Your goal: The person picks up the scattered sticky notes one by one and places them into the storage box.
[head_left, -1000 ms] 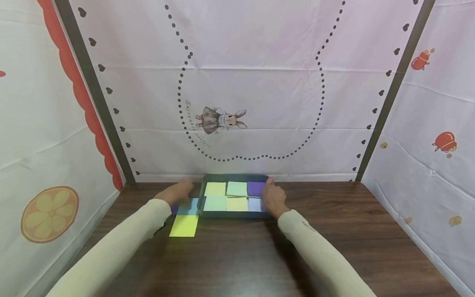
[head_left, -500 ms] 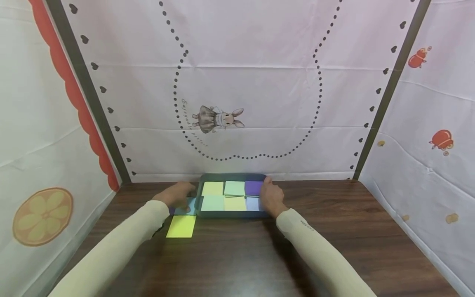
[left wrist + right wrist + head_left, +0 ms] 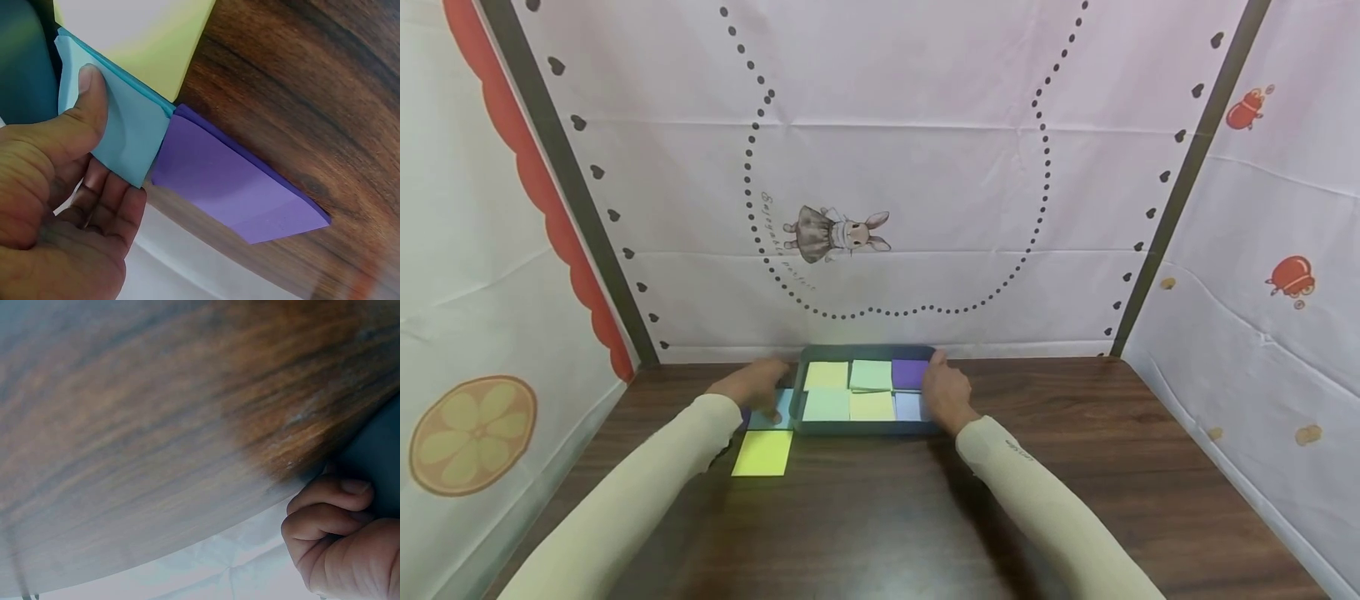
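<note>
A dark blue tray [image 3: 861, 428] stands at the back of the table with several pale yellow, pale green, purple and pale blue sticky note pads in two rows. My right hand [image 3: 950, 393] grips its right end; curled fingers [image 3: 331, 494] show against the wall in the right wrist view. Left of the tray, my left hand [image 3: 748, 387] holds a light blue sticky note pad [image 3: 128, 125], thumb on top and fingertips at one edge. A yellow pad [image 3: 762, 454] lies on the near side of it, and a purple pad [image 3: 219, 175] adjoins its left side.
The brown wooden table [image 3: 865, 517] extends toward me and to the right. A white printed cloth [image 3: 895, 183] rises right behind the tray, and more cloth hangs at both sides.
My left hand, blurred over the light blue pad a second ago, has settled with its thumb on that pad. My right hand keeps its place on the tray. The head view has shifted slightly.
</note>
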Demonstrator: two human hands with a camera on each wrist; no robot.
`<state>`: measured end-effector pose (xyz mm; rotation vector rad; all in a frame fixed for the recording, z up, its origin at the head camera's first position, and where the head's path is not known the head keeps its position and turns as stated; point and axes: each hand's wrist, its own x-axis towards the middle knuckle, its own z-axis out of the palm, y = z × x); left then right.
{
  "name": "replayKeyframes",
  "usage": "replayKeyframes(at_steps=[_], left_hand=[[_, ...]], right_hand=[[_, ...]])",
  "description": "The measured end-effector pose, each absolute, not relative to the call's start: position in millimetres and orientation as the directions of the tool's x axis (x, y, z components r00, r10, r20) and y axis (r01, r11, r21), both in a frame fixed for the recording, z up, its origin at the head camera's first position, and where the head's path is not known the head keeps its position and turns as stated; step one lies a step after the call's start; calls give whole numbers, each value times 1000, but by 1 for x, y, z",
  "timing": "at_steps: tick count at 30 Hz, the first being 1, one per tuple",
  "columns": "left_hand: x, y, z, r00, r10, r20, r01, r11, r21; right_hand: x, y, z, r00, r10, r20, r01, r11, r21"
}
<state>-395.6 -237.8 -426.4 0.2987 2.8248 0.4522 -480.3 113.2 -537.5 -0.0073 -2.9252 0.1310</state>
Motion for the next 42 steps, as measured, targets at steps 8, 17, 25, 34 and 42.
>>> replayKeyframes(at_steps=[8, 17, 25, 34, 42], left_hand=[[-392, -236, -417, -948, 244, -204, 166, 927, 336], [-388, -243, -401, -945, 304, -121, 243, 900, 362], [-395, -254, -397, -937, 342, -64, 306, 897, 320], [-389, -257, -384, -939, 337, -71, 296, 895, 334], [-423, -283, -394, -937, 347, -35, 319, 892, 320]], right_hand=[[-485, 114, -542, -972, 16, 233, -2, 997, -79], [-483, 113, -536, -982, 39, 187, 17, 993, -119], [-477, 112, -531, -981, 36, 191, 12, 992, -129], [-474, 111, -532, -980, 27, 199, 0, 991, -133], [-474, 110, -530, -975, 23, 222, -7, 991, -132]])
